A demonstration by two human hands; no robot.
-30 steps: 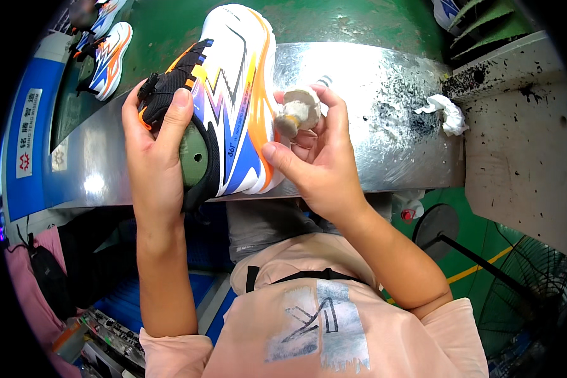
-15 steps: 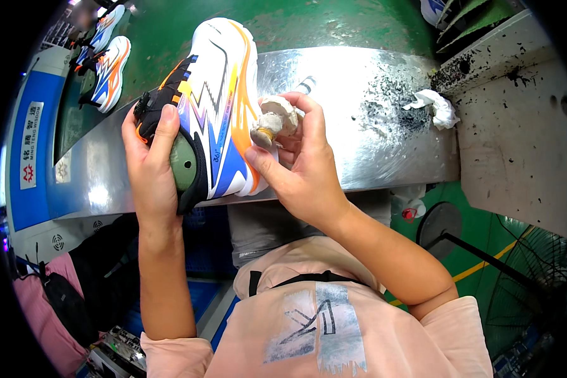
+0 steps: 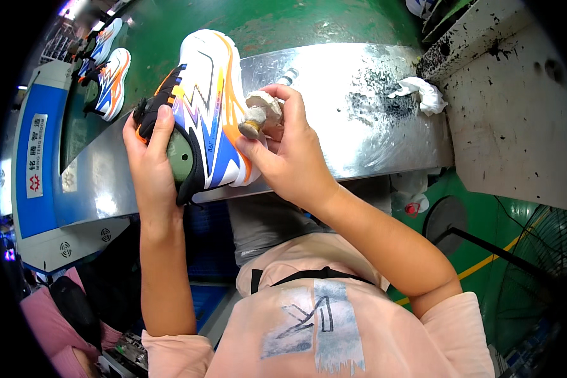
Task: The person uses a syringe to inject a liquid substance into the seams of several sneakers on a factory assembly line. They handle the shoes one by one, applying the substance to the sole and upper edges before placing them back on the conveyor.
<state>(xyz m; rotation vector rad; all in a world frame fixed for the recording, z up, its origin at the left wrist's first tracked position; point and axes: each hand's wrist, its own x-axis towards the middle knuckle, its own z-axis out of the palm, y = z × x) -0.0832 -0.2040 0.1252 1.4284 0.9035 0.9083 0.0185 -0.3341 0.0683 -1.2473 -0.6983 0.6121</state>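
My left hand (image 3: 154, 157) is closed around the collar and tongue of a white, blue and orange sneaker (image 3: 211, 107). A green shoe last (image 3: 181, 157) fills the sneaker's opening. Its toe points away from me, with the orange-and-white sole edge turned to the right. Between the fingers and thumb of my right hand (image 3: 290, 148) is a lumpy whitish piece (image 3: 256, 116) with a rounded brownish end. This piece is at the sole's edge; whether it touches is hard to tell. My right thumb rests by the sole near the heel.
Below the sneaker lies a shiny metal work surface (image 3: 359, 145), blackened with smudges on its right. A crumpled white tissue (image 3: 425, 96) and a small striped cylinder (image 3: 288, 77) lie there. More sneakers (image 3: 112, 85) stand on the green surface at far left. A fan (image 3: 532, 277) stands at lower right.
The whole view has shifted slightly. The sneaker and both hands appear a little further left, with the grips unchanged. The whitish piece remains beside the sole edge.
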